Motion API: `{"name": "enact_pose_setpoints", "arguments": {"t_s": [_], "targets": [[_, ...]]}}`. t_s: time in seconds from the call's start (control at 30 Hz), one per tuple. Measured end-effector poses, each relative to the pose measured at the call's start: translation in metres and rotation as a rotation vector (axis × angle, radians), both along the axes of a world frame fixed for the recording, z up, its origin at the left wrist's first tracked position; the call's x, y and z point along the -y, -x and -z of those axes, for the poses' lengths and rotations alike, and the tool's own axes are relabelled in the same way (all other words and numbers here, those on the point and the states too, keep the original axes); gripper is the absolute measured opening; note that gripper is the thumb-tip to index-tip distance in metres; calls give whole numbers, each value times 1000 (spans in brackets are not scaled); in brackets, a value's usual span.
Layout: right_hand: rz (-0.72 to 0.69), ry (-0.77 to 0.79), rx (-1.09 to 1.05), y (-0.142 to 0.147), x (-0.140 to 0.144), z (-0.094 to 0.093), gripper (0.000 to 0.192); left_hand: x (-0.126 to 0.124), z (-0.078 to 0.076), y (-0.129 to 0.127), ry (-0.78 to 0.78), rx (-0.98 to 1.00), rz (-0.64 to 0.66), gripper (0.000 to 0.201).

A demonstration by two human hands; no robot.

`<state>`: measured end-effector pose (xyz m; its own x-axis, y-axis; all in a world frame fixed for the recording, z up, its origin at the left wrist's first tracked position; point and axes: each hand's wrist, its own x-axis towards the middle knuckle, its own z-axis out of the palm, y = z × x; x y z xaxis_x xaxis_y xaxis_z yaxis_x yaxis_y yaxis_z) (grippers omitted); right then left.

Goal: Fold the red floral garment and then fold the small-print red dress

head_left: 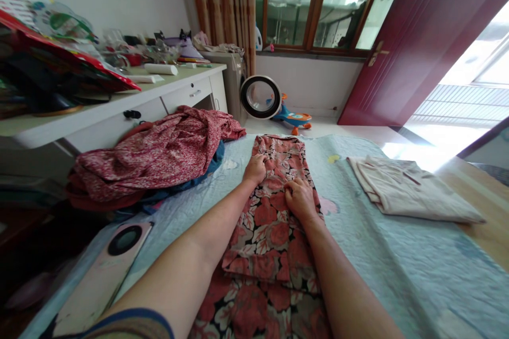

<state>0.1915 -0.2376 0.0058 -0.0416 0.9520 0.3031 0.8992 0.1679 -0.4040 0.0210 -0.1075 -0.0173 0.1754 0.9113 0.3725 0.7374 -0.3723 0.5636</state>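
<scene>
Keep the quilt flat under the 2 hands. Smooth the floral cloth outward from the middle; lying beneath the 2 hands, running well back behind, and probably best with long edges parallel. Leave alone the red heap, left of the left hand, and the beige cloth, right of the right. Right hand: fingers curled on the cloth; cannot tell if pinching or only pressing. Left hand: curled narrow at the left edge, farther forward; same doubt. Press lightly, avoiding new creases.
</scene>
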Motion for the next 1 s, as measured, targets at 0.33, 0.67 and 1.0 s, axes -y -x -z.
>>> {"name": "enact_pose_setpoints", "arguments": {"t_s": [0.33,0.67,1.0], "targets": [[-172,-46,0,4,-2,2,36,0,-1,-3,37,-11,-33,31],[-131,7,-12,3,-6,11,36,-37,-34,16,136,-76,-116,29],[-136,6,-66,4,-3,7,35,-90,-33,6,308,-48,56,17]]}}
